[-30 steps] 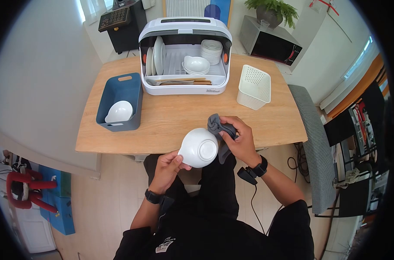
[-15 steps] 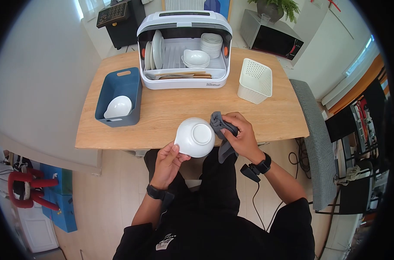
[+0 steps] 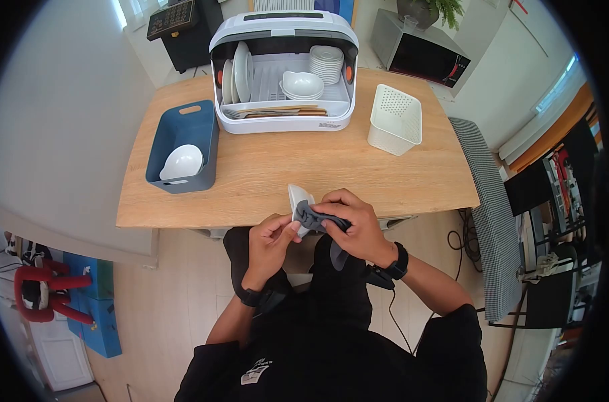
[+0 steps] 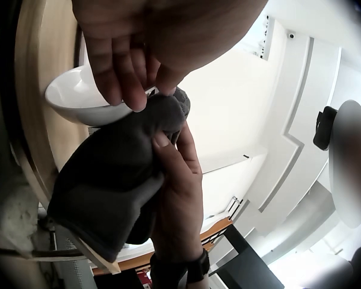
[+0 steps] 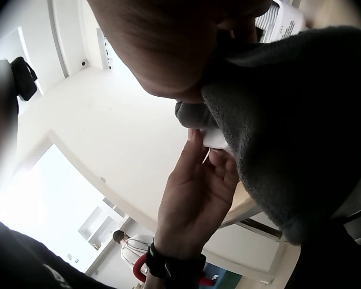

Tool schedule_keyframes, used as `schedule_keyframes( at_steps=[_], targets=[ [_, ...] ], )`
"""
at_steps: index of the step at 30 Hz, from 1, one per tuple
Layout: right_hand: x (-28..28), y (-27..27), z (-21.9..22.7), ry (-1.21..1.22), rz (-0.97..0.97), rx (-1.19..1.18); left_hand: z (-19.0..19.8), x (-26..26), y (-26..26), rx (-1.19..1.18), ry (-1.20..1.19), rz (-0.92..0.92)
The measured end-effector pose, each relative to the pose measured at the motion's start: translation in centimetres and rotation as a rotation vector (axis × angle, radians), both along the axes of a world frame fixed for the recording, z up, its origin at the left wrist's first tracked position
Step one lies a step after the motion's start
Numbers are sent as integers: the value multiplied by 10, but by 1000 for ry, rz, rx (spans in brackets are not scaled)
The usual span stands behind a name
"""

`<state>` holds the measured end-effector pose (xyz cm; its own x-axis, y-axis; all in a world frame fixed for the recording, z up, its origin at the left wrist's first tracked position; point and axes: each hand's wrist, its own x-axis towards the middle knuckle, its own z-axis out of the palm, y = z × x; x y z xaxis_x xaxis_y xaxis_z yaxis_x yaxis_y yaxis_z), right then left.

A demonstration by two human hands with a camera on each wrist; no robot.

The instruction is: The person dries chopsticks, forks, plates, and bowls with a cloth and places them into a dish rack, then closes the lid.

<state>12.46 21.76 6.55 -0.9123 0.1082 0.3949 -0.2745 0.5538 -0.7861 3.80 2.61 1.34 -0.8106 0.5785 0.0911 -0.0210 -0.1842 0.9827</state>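
Note:
Over the table's front edge, my left hand (image 3: 269,242) pinches a white bowl (image 3: 298,195) by its rim. The bowl is tipped on edge, so it looks narrow in the head view, while the left wrist view shows part of its inside (image 4: 78,90). My right hand (image 3: 355,224) holds a bunched grey cloth (image 3: 311,218) against the bowl, and a loose end of the cloth hangs below. Seen from the right wrist, the cloth (image 5: 289,120) hides most of the bowl, with the left hand (image 5: 195,195) behind it.
A blue basket (image 3: 214,154) with a white bowl (image 3: 184,162) inside stands at left. At the back is an open dish rack (image 3: 284,125) holding plates (image 3: 243,72), stacked bowls (image 3: 302,86), small dishes (image 3: 326,63) and cutlery (image 3: 278,112). A white perforated basket (image 3: 395,120) sits at right.
The bowl has turned from showing its underside to standing on edge. My right hand has moved left with the cloth, which now overlaps the bowl instead of sitting beside it.

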Motion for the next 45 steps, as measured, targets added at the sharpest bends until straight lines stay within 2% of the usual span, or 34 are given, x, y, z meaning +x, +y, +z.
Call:
schedule_keyframes(
  at_steps=[4, 8, 14, 16, 19, 26, 28, 29, 31, 32, 34, 35, 37, 38, 43, 45],
  targets=[
    [-3, 3, 6, 34, -32, 13, 3, -1, -4, -25, 150, -41],
    [-6, 9, 5, 89, -43, 22, 4, -5, -13, -60, 170, -98],
    [-9, 21, -1, 48, -160, 13, -2, -3, -19, 80, -46, -140],
    [-9, 23, -2, 44, -203, 5, -8, -2, -19, 271, -257, -123],
    [-7, 23, -4, 21, -222, -9, -4, 1, -14, 345, -365, -72],
    [-3, 21, -8, -4, -234, -13, -5, -2, -8, 432, -389, -9],
    [-2, 19, -9, -34, -208, -28, -5, -3, -7, 521, -387, 15],
    [0, 17, -10, -32, -209, -28, -1, -1, -4, 521, -386, 13],
    [3, 11, -13, -54, -126, -18, 10, 4, 4, 428, -390, 190],
    [4, 7, -13, -53, -127, -18, 8, 4, 4, 428, -389, 189],
    [6, -2, -13, -17, -4, -3, 1, 3, 5, 298, -212, 198],
    [7, -6, -10, -13, 46, -36, -1, 3, 4, 299, -211, 198],
    [9, -12, -7, 8, 77, -31, -4, 2, 0, 127, -5, 165],
    [8, -13, -6, 29, 106, -27, -3, 1, -1, 127, -4, 167],
    [8, -3, -2, 69, 28, -2, -6, -5, -8, 102, 84, 145],
    [8, 2, 1, 81, -47, 7, -7, -7, -12, 143, 17, 135]
  ],
)
